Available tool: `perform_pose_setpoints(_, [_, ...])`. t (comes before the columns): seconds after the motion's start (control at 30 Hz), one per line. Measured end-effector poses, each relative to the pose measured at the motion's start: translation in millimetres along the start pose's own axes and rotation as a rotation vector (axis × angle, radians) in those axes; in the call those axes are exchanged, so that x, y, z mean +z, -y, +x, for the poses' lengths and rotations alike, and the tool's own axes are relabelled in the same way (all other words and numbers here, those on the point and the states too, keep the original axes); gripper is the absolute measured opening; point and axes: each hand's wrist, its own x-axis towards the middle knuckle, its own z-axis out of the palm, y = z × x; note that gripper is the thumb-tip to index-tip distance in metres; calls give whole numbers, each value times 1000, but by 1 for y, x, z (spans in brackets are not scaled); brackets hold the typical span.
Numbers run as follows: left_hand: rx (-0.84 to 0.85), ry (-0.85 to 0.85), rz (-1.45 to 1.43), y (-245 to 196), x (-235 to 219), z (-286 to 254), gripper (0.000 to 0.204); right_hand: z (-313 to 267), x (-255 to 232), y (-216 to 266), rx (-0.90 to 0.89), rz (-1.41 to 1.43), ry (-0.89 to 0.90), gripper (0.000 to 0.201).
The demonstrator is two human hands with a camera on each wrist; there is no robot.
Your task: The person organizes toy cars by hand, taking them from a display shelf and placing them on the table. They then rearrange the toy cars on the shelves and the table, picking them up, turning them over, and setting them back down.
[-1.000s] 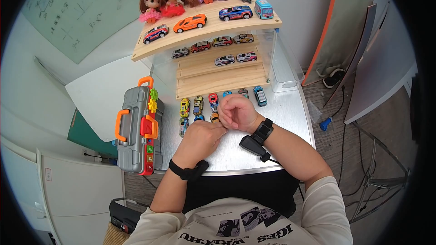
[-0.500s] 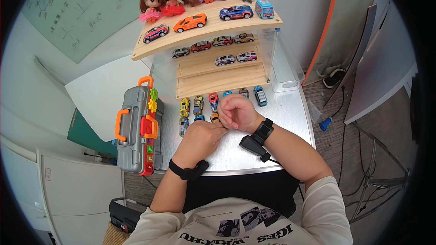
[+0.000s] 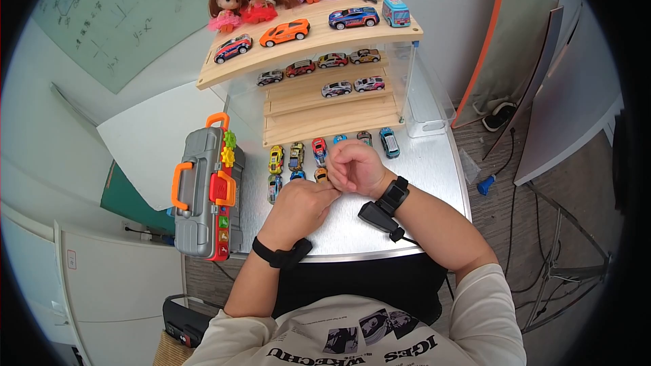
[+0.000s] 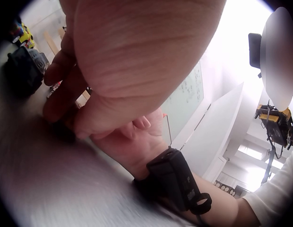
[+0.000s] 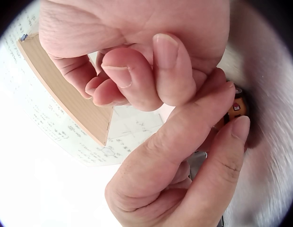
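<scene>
My left hand [image 3: 300, 209] rests on the metal table [image 3: 339, 234] with loosely bent fingers, its tips reaching under my right hand [image 3: 355, 168]. In the right wrist view, the left thumb and index finger stand apart, and an orange toy car [image 5: 237, 108] shows in the gap behind them. That right hand lies on its side, fingers loosely curled towards the palm with nothing seen in them. Beside the hands, toy cars stand in two rows, among them a yellow one [image 3: 276, 160] and a red one [image 3: 319, 152]. The hands hide part of these rows.
A wooden shelf [image 3: 325, 125] with small cars on its steps stands at the back. On its top board are dolls [image 3: 258, 0], an orange car [image 3: 285, 33] and a toy bus [image 3: 395, 13]. A grey toy toolbox [image 3: 196, 190] stands left; a clear bin [image 3: 434, 125] sits right.
</scene>
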Motion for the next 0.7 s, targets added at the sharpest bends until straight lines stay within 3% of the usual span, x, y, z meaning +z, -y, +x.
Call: perform_pose_setpoints(0.7, [21,-13,12,-9,-7,-4,9,0,0,1,11,48,35,29])
